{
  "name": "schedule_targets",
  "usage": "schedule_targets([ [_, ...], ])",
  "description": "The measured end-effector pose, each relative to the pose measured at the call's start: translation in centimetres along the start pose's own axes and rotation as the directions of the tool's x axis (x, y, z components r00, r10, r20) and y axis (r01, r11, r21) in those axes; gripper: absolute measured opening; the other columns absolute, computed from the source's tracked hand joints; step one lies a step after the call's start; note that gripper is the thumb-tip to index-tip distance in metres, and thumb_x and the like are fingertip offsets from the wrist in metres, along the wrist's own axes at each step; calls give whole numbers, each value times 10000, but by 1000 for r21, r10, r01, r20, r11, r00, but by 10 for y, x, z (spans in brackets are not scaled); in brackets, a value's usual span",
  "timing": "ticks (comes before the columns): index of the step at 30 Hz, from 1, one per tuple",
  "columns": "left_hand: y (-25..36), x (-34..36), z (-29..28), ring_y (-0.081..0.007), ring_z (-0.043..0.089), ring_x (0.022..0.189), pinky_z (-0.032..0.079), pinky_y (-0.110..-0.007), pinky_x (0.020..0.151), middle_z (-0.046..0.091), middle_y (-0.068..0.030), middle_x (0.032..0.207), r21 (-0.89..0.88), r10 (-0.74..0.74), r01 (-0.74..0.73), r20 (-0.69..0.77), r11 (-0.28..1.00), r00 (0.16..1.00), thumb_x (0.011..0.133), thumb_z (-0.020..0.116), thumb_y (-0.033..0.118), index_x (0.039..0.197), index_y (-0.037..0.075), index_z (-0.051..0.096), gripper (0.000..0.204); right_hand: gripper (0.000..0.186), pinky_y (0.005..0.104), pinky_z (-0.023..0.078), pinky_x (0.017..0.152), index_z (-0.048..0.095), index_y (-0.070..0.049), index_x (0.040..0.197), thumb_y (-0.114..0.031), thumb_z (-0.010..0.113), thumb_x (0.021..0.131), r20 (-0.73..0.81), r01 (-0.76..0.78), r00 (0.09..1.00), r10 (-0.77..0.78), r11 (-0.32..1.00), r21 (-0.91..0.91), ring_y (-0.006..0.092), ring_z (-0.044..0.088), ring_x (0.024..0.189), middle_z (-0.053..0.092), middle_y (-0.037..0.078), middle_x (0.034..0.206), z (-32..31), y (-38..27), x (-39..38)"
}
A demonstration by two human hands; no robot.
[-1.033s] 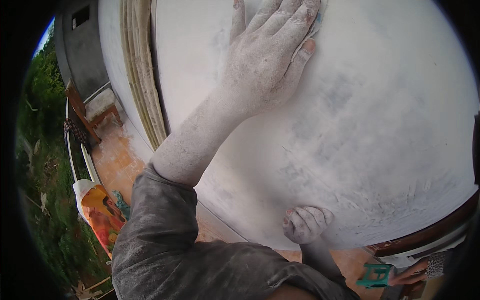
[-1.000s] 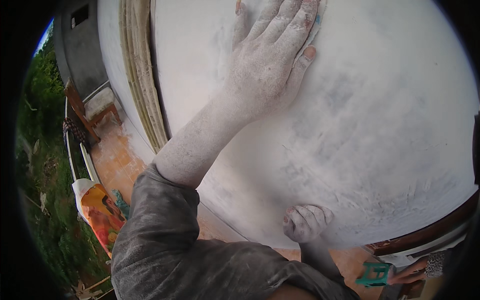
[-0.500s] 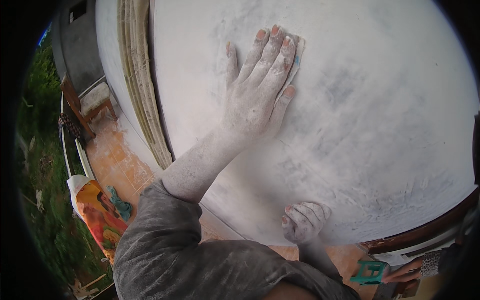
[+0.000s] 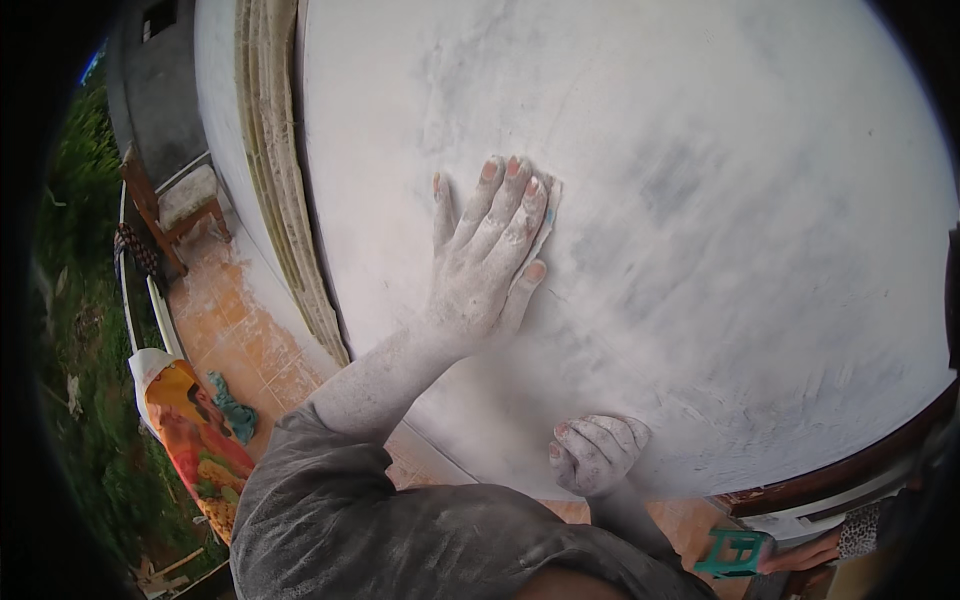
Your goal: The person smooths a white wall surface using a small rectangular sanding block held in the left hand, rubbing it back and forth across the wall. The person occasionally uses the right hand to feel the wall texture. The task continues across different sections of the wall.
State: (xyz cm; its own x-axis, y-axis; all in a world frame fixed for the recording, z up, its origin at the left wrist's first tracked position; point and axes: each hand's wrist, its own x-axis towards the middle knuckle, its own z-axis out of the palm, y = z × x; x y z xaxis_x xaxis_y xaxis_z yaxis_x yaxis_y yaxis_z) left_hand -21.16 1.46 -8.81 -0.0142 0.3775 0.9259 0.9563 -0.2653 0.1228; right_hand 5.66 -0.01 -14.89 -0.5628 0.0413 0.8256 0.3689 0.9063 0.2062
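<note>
My left hand (image 4: 485, 255), coated in white dust, lies with fingers stretched flat against a white wall (image 4: 760, 270) with grey smudges. Under its fingers it presses a folded sheet of sandpaper (image 4: 553, 208); only the sheet's pale edge shows beside the index finger. Lower and to the right, my right hand (image 4: 600, 455) is curled into a dusty fist close against the wall. No object shows in that fist, though its inside is hidden.
Left of the wall runs a grooved cream trim (image 4: 268, 130). Beyond stand a wooden chair (image 4: 190, 200), dusty orange tiles (image 4: 235, 320), a teal cloth (image 4: 232, 408) and a colourful printed sheet (image 4: 190, 425). At lower right, another person's hand (image 4: 805, 553) touches a green plastic stool (image 4: 733, 555).
My left hand has slid down and slightly left along the wall, the sandpaper moving with it. My right fist has shifted a little to the left and down.
</note>
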Motion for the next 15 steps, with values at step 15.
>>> schedule_targets([
  [15, 10, -24, -2, -393, 73, 1582, -44, -613, 1236, 180, -210, 1693, -30, 9, -7, 48, 1000, 999, 1118, 271, 346, 1621, 8, 207, 609, 65, 290, 416, 760, 661, -218, 892, -233, 704, 845, -26, 25, 999, -25, 1000, 8, 97, 629, 775, 687, -85, 835, 6, 1, -7],
])
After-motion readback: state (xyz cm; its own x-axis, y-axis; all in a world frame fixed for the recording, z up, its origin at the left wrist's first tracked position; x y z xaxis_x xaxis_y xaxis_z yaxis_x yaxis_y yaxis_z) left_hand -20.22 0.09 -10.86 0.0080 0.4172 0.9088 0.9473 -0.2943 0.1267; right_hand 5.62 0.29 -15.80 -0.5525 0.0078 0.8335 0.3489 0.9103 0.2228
